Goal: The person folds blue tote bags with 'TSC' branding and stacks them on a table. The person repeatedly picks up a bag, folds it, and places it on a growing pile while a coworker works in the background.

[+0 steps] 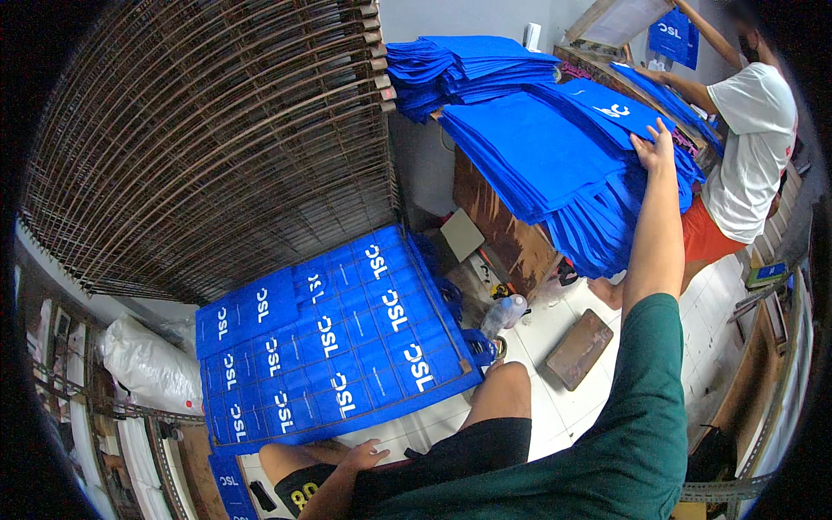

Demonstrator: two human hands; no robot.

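My right arm stretches out to the far right, where my right hand (655, 146) is at the edge of a blue fabric sheet with a white print (607, 106). Its fingers are spread; whether they touch the sheet I cannot tell. That sheet lies on a thick pile of blue fabric sheets (529, 156) draped over a wooden table (498, 212). Low at the front, my left hand (366, 455) hovers by my thigh, fingers loosely apart and holding nothing. Before my knees, several printed blue sheets (334, 334) lie flat on a wire drying rack.
Raised wire rack shelves (217, 130) fill the upper left. At far right a co-worker in a white shirt (754, 147) handles a printing frame (611, 22). A brown box-like stool (579, 349) and a plastic bottle (505, 314) are on the tiled floor. A plastic-wrapped bundle (147, 360) lies left.
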